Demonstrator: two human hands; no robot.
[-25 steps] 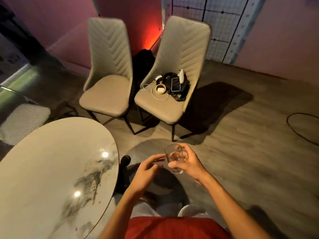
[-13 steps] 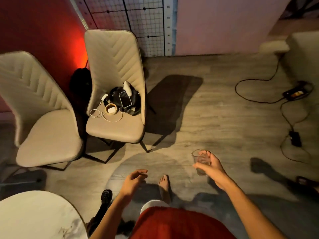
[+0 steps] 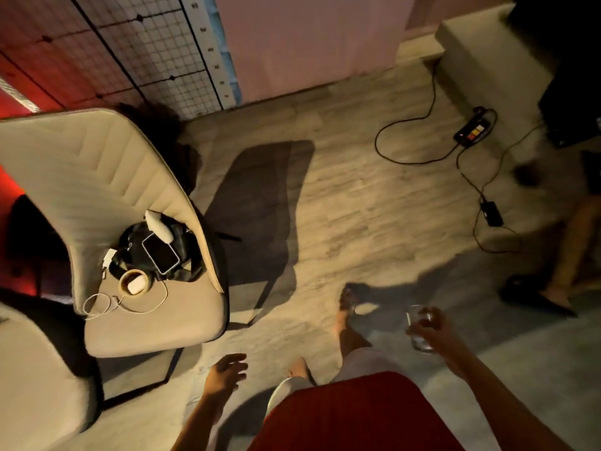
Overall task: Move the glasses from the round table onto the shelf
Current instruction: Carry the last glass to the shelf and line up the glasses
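The right hand (image 3: 437,333) grips a clear drinking glass (image 3: 419,327) around its side wall, upright, held out from the body, probably to keep it steady in transit. The left hand (image 3: 224,374) carries nothing, fingers loosely spread. Neither the round tabletop nor the shelf is in view, so the transfer appears to be mid-carry. The surface below is a wood-plank floor (image 3: 341,196). A beige chair (image 3: 107,203) at left carries a phone (image 3: 161,253) and a white cable (image 3: 107,304). Black cords (image 3: 406,157) and a power strip (image 3: 473,131) lie across the floor ahead, a possible trip hazard. A wire grid panel (image 3: 156,56) stands against the wall.
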